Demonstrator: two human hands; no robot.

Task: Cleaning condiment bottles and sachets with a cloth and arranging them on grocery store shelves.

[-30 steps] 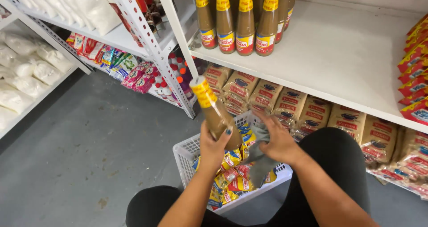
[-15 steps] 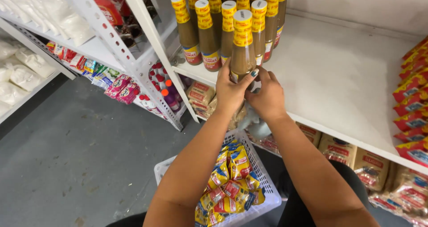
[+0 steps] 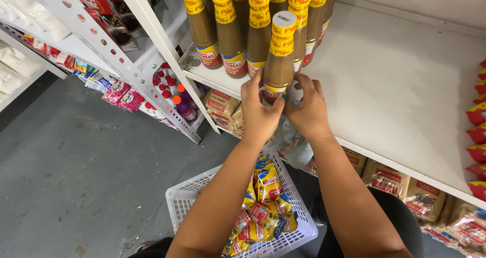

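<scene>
Fingers of left hand and right hand clasping brown sauce bottle, white shelf, grey cloth under right palm

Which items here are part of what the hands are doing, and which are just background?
In hand:
- brown sauce bottle, gripped by left hand and right hand
- grey cloth under the right hand
- white shelf
- bottle row

Background:
- white basket of sachets
- sugar bags
- grey floor

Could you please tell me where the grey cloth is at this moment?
In the head view, the grey cloth hangs just below the white shelf's front edge, under the right hand, above the white basket.
</scene>
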